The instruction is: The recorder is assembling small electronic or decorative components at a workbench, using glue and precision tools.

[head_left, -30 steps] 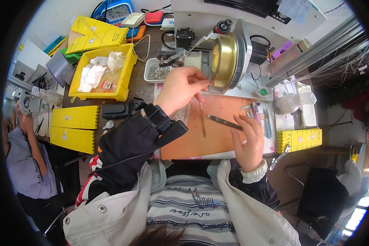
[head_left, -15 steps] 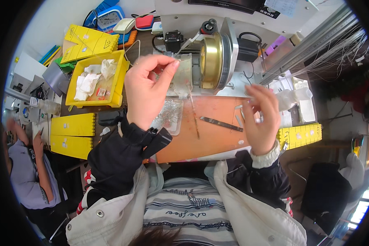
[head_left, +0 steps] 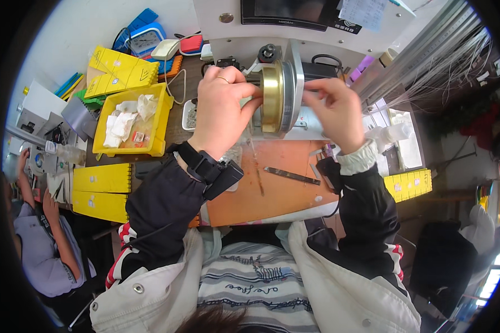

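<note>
Close to the left face of a brass-coloured round drum (head_left: 271, 100) is my left hand (head_left: 221, 108), thumb and fingertips pressed together; anything between them is too small to make out. The drum is fixed to a grey metal plate (head_left: 296, 83) of the bench machine. On that plate's other side is my right hand (head_left: 338, 111), its thumb and forefinger brought together near the plate. What the right fingers hold, if anything, is hidden. Beneath the hands, a dark flat metal strip (head_left: 291, 176) lies on an orange-brown work mat (head_left: 255, 205).
At left stand a yellow bin (head_left: 160, 133) with crumpled white tissue and several yellow notched boards (head_left: 101, 191). A clear bottle (head_left: 395, 132) is at right, below a metal rail trailing thin fibres (head_left: 450, 61). A person (head_left: 44, 238) sits at far left.
My left hand has moved right and slightly down to the drum's face. My right hand has risen and moved left to the plate, its fingers coming together.
</note>
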`<act>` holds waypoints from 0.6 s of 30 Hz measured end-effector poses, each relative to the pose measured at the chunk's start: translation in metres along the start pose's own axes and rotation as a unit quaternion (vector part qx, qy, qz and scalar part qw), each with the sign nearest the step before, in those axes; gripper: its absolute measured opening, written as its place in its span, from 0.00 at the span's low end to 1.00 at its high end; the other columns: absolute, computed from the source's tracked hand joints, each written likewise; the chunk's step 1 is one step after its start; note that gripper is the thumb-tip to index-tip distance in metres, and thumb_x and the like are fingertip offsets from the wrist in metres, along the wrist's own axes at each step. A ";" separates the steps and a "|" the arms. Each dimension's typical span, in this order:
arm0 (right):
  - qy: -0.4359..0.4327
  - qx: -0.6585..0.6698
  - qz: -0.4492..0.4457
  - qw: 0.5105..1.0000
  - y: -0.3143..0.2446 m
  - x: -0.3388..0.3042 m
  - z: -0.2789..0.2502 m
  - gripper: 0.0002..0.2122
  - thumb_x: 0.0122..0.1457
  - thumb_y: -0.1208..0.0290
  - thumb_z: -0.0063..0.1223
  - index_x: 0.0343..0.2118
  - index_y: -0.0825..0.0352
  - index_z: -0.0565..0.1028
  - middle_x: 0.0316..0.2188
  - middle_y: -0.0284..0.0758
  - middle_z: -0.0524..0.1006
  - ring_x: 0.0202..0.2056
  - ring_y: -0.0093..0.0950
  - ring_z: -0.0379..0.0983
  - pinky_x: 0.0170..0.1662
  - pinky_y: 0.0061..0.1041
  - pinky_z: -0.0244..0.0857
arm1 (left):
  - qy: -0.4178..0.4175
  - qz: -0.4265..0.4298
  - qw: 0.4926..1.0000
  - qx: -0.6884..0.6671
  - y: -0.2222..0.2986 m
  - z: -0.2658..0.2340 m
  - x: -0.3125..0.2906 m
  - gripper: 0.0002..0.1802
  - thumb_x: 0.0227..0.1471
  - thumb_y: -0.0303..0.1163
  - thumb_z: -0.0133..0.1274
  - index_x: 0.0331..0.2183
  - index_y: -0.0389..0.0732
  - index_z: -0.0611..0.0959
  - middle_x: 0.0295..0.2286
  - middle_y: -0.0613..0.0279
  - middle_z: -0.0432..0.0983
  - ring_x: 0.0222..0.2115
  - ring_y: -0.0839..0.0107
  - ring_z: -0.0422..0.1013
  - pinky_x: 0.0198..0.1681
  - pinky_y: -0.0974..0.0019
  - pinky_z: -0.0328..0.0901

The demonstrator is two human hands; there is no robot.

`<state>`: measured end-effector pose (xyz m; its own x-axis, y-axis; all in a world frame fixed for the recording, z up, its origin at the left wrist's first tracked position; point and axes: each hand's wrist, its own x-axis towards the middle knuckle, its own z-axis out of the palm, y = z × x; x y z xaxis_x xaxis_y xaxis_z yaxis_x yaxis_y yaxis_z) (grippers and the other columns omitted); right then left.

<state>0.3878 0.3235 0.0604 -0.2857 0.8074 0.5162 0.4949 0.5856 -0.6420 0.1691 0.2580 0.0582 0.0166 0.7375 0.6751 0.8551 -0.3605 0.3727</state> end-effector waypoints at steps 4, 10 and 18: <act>-0.132 0.106 0.021 0.985 0.010 0.009 0.021 0.12 0.48 0.70 0.63 0.36 0.68 0.81 0.22 0.32 0.72 0.25 0.25 0.67 0.29 0.24 0.62 | -0.011 0.003 1.000 0.026 0.004 0.004 0.003 0.07 0.34 0.29 0.66 0.23 0.46 0.86 0.24 0.68 0.71 0.32 0.64 0.66 0.36 0.59 0.60; -0.122 0.088 0.017 0.988 0.016 0.001 0.019 0.08 0.50 0.71 0.62 0.32 0.69 0.81 0.23 0.33 0.75 0.23 0.24 0.65 0.28 0.24 0.61 | 0.002 0.000 1.000 0.029 0.005 0.001 0.004 0.04 0.38 0.31 0.65 0.23 0.47 0.85 0.23 0.70 0.71 0.31 0.65 0.67 0.37 0.59 0.59; 0.054 0.087 0.113 0.988 -0.009 -0.053 -0.036 0.05 0.50 0.74 0.65 0.29 0.68 0.81 0.17 0.27 0.64 0.18 0.17 0.54 0.22 0.20 0.49 | 0.043 -0.087 0.995 0.006 0.002 -0.048 -0.032 0.04 0.47 0.23 0.58 0.26 0.35 0.79 0.24 0.60 0.69 0.26 0.67 0.66 0.31 0.66 0.61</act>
<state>0.4281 0.2725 0.0596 -0.0893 0.9121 0.4002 0.3840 0.4022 -0.8311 0.1449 0.2059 0.0678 -0.1756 0.7368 0.6529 0.8471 -0.2248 0.4815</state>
